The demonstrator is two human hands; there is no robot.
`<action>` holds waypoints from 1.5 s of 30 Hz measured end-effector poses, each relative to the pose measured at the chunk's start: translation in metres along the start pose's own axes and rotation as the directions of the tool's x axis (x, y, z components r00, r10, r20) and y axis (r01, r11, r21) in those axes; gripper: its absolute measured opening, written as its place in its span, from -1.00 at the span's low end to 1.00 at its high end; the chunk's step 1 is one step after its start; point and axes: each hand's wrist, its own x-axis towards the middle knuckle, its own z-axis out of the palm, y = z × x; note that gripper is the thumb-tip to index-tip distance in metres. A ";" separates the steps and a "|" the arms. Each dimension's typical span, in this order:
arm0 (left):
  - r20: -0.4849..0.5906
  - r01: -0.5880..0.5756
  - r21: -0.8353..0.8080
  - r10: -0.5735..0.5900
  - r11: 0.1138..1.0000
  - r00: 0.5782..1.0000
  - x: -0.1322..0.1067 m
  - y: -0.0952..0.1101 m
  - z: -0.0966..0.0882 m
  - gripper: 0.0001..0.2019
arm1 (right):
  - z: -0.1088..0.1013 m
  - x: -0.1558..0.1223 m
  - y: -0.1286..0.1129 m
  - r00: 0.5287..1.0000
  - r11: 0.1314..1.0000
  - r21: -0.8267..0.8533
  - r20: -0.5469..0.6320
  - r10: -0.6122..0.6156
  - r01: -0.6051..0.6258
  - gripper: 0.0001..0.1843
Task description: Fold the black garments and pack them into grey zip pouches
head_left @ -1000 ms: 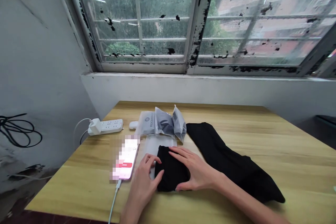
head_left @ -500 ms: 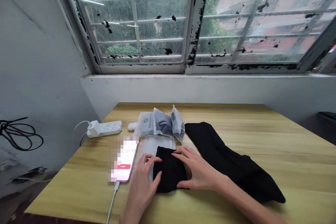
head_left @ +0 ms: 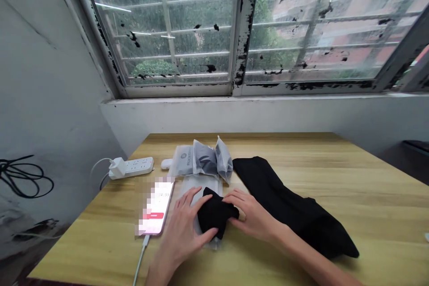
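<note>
Black cloth point(head_left: 215, 212): bunched narrower now, no longer a flat square.
Left hand point(head_left: 182, 235): I've moved it out, fingers onto the clear bag point(head_left: 208, 183).
Right hand point(head_left: 253, 219): back at the cloth's right edge.

A soft black fabric bundle point(head_left: 214, 213) sits rumpled and loosely folded on a flat translucent plastic bag point(head_left: 201, 192), its lower end tapering to a blunt point near the bag's bottom edge. The bag lies flat on the wooden tabletop point(head_left: 368, 201), its surface crinkled and its outline faint against the wood. The left hand point(head_left: 182, 237) lies spread at the bundle's left side, fingers on the bag and thumb against the fabric's lower edge. The right hand point(head_left: 253, 216) presses curved fingers into the bundle's right end. Just beside that hand, a long black garment point(head_left: 295, 205) lies flat and diagonal
</note>
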 end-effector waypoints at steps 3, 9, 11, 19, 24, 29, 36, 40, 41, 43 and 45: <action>-0.002 -0.046 -0.022 0.046 0.999 0.999 0.003 0.006 -0.004 -0.35 | -0.004 0.000 -0.003 0.995 0.997 0.032 -0.072 -0.067 0.070 -0.62; 0.046 -0.120 -0.029 0.121 0.992 0.992 0.011 0.016 -0.009 -0.41 | -0.017 -0.001 -0.011 0.989 0.988 0.097 -0.101 -0.112 0.121 -0.65; 0.069 -0.120 -0.047 0.123 0.992 0.990 0.014 0.018 -0.009 -0.53 | -0.021 -0.001 -0.013 0.991 0.984 0.134 -0.086 -0.103 0.114 -0.66; -0.006 -0.073 -0.210 0.073 0.975 0.997 0.016 0.020 -0.006 -0.63 | -0.036 0.001 -0.018 0.995 0.961 0.276 -0.095 0.036 -0.008 -0.66; 0.000 0.053 -0.307 -0.055 0.950 0.998 0.014 0.021 -0.007 -0.74 | -0.045 0.003 -0.015 0.990 0.943 0.312 -0.038 0.138 -0.119 -0.69; 0.019 0.067 -0.390 -0.065 0.918 0.998 0.016 0.020 -0.002 -0.74 | -0.049 0.001 -0.013 0.995 0.926 0.368 -0.010 0.098 -0.088 -0.59; 0.028 0.133 -0.439 -0.134 0.888 0.991 0.019 0.013 0.008 -0.67 | -0.036 0.001 -0.015 0.980 0.947 0.254 0.068 0.185 -0.196 -0.69; 0.000 0.126 -0.418 -0.138 0.900 0.990 0.019 0.016 0.008 -0.72 | -0.040 0.002 -0.013 0.977 0.956 0.204 0.021 0.213 -0.213 -0.80; -0.018 0.132 -0.388 -0.150 0.912 0.988 0.019 0.016 0.008 -0.78 | -0.043 0.003 -0.012 0.972 0.954 0.193 -0.007 0.235 -0.230 -0.81; -0.001 0.186 -0.260 -0.193 0.948 0.981 0.021 0.017 0.008 -0.82 | -0.050 0.004 -0.010 0.952 0.947 0.148 -0.069 0.298 -0.286 -0.84; 0.089 0.256 -0.066 -0.250 0.964 0.964 0.023 0.018 0.009 -0.78 | -0.055 0.005 -0.007 0.923 0.929 0.073 -0.106 0.369 -0.363 -0.85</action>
